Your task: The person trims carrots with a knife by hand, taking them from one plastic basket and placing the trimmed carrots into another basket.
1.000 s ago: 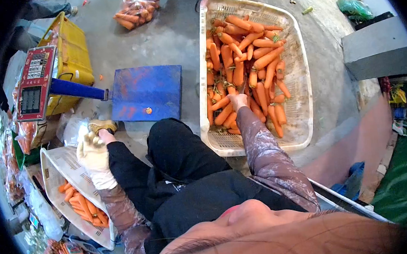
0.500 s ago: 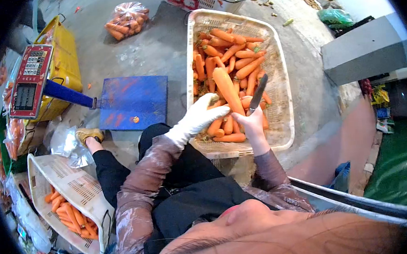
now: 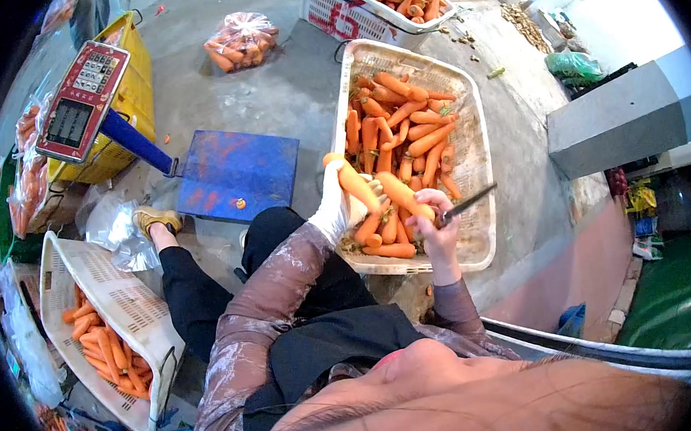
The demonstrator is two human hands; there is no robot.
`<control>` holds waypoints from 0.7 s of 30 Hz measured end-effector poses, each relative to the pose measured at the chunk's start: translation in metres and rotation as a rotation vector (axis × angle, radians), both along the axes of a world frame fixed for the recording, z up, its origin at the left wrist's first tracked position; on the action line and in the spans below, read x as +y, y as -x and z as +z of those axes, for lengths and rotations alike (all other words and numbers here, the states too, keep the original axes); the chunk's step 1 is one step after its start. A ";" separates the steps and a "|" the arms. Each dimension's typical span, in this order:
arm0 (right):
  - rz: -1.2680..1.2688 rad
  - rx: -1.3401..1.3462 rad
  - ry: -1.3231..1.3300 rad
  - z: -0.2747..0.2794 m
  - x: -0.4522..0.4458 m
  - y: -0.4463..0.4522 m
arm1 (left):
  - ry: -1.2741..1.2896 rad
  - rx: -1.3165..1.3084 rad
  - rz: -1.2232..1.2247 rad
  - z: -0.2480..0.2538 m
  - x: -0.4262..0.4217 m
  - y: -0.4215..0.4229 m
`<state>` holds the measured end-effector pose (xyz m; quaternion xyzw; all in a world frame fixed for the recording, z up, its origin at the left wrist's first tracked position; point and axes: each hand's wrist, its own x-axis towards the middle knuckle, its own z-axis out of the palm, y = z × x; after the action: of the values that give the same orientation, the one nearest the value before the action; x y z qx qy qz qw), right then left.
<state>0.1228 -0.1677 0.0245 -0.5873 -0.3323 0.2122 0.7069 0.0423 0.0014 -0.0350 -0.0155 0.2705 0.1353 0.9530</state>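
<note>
My left hand, in a white glove, is closed around a carrot over the near left part of a white plastic crate. Bare and to its right, my right hand grips a knife, its dark blade pointing to the right. A second carrot slants between the hands, its lower end against my right fingers. Under both hands the crate holds a heap of carrots, some with green stem ends.
A blue platform scale with a red display stands to the left. Peeled-looking carrots lie in a tilted white basket at lower left. Beyond are a bag of carrots and another full crate. A grey block stands right.
My left hand now holds a separate carrot, raised at the left. The large carrot has tilted toward my right hand, and the knife has swung from pointing up to pointing right.
</note>
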 end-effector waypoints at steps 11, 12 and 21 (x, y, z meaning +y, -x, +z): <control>0.210 -0.571 0.338 0.010 -0.031 0.018 | -0.326 -0.260 -0.192 0.017 -0.025 0.007; 0.070 -0.553 0.304 0.016 -0.029 0.010 | -0.400 -0.213 -0.148 0.016 -0.023 0.008; -0.157 -0.493 0.638 0.025 -0.021 -0.058 | -0.686 -0.327 -0.030 0.015 -0.006 0.014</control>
<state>0.1810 -0.1888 0.0495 -0.8337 -0.3635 0.1031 0.4027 0.0286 -0.0045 -0.0197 0.2871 0.0542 0.1995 0.9353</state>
